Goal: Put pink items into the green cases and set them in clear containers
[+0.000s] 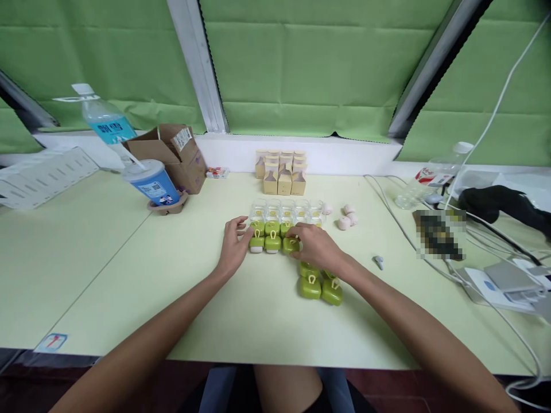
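Several small green cases [272, 235] with white bases stand in rows at the middle of the pale table [129, 269]. Clear plastic lids or boxes [286, 210] sit in a row just behind them. My left hand [235, 244] touches the left end of the green row, fingers curled against a case. My right hand [314, 245] lies over the right end, fingers closed on a green case [291, 245]. More green cases [319, 285] sit in a cluster below my right wrist. Three pink round pieces [348, 218] lie to the right.
Small tan cartons [282, 172] stand by the back wall. At the left are an open cardboard box [174, 152], a blue cup [152, 182] in a holder and a water bottle [105, 123]. Cables [396, 218], a tipped clear bottle [430, 178] and devices crowd the right side.
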The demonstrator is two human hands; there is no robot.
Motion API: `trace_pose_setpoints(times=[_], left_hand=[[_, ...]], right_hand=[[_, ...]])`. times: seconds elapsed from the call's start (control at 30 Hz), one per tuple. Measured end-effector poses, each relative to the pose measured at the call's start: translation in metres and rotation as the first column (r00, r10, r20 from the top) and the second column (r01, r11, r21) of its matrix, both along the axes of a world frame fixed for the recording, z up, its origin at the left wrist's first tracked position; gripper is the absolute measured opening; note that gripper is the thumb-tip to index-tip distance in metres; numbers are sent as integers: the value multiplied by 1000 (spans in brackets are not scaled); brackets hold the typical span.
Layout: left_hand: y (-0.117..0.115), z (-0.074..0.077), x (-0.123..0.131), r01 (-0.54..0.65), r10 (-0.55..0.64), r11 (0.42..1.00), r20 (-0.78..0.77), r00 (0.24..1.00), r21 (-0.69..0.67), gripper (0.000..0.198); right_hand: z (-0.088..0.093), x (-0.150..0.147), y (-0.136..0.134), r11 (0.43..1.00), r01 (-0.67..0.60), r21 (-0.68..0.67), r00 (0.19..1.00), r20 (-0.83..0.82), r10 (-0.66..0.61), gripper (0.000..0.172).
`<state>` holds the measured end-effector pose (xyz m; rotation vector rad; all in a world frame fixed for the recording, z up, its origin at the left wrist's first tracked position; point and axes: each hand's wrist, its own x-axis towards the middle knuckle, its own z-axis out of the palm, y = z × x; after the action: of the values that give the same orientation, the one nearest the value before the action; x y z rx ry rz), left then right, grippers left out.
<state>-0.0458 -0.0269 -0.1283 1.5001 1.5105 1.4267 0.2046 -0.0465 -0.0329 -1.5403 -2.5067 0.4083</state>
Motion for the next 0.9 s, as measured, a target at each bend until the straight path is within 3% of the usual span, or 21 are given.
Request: trace_pose_setpoints(times=[0.43,0.6,0.67,0.73,0.8,0.83,0.9], left_hand=[[-1,1,3,66,-64,997,-61,996,34,35],[1,0,3,75,-74,997,-64,995,15,39],[-2,5,3,45,-42,999,-78,996,30,38],[-9,13,5,-16,35,990,-137,990,140,34],[-23,24,10,-6,98,938,-249,963,347,25],[-32,28,15,68,89,892,-321,943,447,20],[-52,35,28,374,-64,757,-508,859,536,16]], right_hand=[[-3,5,4,1000,0,4,988,-155,0,15],[-6,2,2,999,-6,41,998,-69,9,20],[2,3,1,998,14,59,999,-42,-12,30],[16,10,1,993,65,95,996,-63,-59,33],[31,24,5,976,159,148,986,-79,-149,26],[37,32,8,961,216,173,976,-62,-209,22],[41,52,15,919,323,227,942,21,-336,22]])
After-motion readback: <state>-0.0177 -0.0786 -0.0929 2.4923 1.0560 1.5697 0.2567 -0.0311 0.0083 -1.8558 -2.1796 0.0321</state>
